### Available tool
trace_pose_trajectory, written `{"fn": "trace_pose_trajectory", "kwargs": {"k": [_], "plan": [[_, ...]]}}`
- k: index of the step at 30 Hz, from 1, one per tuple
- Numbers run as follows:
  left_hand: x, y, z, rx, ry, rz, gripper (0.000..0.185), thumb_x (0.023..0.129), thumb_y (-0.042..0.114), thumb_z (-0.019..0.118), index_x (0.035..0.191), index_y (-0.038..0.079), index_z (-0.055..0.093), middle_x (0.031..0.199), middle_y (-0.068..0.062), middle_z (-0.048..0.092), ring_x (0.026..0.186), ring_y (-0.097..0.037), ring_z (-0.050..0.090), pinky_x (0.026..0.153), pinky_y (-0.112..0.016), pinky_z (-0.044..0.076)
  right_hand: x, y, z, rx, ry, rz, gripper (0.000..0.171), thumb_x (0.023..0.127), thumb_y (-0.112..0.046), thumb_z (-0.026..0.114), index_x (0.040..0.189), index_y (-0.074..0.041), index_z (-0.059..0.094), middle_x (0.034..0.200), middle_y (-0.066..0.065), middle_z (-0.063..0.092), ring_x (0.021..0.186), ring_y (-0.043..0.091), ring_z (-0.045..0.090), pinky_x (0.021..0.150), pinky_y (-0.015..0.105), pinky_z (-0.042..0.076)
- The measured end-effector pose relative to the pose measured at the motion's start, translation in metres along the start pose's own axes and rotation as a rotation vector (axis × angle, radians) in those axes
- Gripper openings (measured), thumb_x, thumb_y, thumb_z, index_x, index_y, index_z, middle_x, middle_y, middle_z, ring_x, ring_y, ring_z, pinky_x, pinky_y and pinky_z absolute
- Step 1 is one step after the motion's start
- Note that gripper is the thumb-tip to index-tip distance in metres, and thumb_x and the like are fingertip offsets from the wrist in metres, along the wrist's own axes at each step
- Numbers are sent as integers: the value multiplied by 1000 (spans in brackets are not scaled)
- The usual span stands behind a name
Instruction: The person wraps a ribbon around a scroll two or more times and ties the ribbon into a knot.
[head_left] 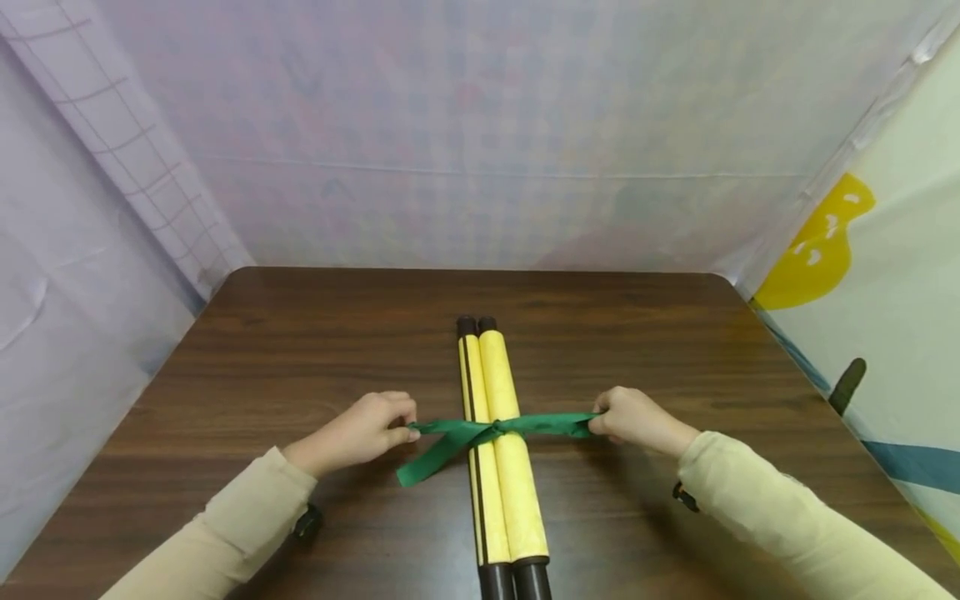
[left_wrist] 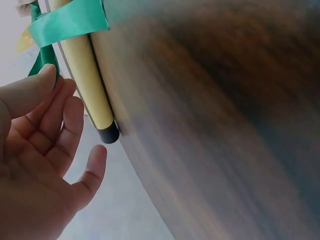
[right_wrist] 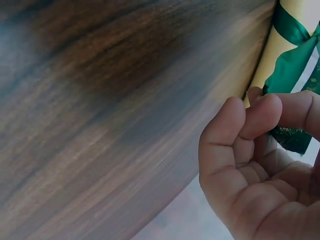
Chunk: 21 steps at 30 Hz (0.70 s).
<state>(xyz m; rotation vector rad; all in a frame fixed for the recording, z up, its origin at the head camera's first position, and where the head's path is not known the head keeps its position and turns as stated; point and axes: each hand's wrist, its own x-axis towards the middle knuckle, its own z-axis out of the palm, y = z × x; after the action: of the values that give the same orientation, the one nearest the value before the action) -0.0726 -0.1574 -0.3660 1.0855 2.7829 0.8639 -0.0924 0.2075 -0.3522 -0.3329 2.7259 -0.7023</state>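
Observation:
Two yellow rolled scrolls [head_left: 501, 450] with black end caps lie side by side on the dark wooden table [head_left: 300, 350], pointing away from me. A green ribbon [head_left: 480, 432] crosses them with a knot at the middle. My left hand [head_left: 360, 433] pinches the ribbon's left part, and a loose tail [head_left: 420, 468] hangs toward me. My right hand [head_left: 633, 419] pinches the ribbon's right end. In the left wrist view the ribbon [left_wrist: 67, 22] wraps a scroll [left_wrist: 87, 75] beside the left hand's fingers [left_wrist: 65, 120]. In the right wrist view the right hand's fingers [right_wrist: 260, 117] curl over the ribbon [right_wrist: 292, 65].
Pale plastic sheets [head_left: 480, 150] wall the table at the back and on both sides. The right sheet carries a yellow shape [head_left: 817, 246]. Bare wood lies to the left and right of the scrolls.

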Motion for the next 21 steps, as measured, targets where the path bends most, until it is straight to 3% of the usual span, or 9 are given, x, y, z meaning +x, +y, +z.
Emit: {"fn": "trace_pose_trajectory", "kwargs": {"k": [5, 13, 21], "plan": [[0, 2, 0, 29, 5, -24, 21, 82, 10, 71, 71, 15, 53, 70, 11, 45, 59, -2, 38, 53, -20, 38, 3, 0, 3, -6, 8, 21, 4, 68, -9, 60, 71, -7, 63, 58, -2, 54, 48, 9, 52, 50, 24, 44], [6, 11, -5, 112, 1, -110, 18, 85, 14, 68, 75, 16, 54, 71, 10, 46, 58, -3, 40, 51, -20, 38, -1, 1, -6, 22, 34, -11, 8, 70, -8, 57, 74, -8, 64, 56, -3, 51, 51, 11, 46, 52, 26, 37], [8, 13, -5, 67, -43, -187, 16, 87, 17, 66, 77, 16, 54, 70, 9, 48, 57, -6, 41, 50, -22, 37, -5, 7, -7, 62, 74, -52, 17, 70, -8, 58, 85, -7, 67, 60, -6, 53, 55, 10, 47, 53, 26, 38]]}}
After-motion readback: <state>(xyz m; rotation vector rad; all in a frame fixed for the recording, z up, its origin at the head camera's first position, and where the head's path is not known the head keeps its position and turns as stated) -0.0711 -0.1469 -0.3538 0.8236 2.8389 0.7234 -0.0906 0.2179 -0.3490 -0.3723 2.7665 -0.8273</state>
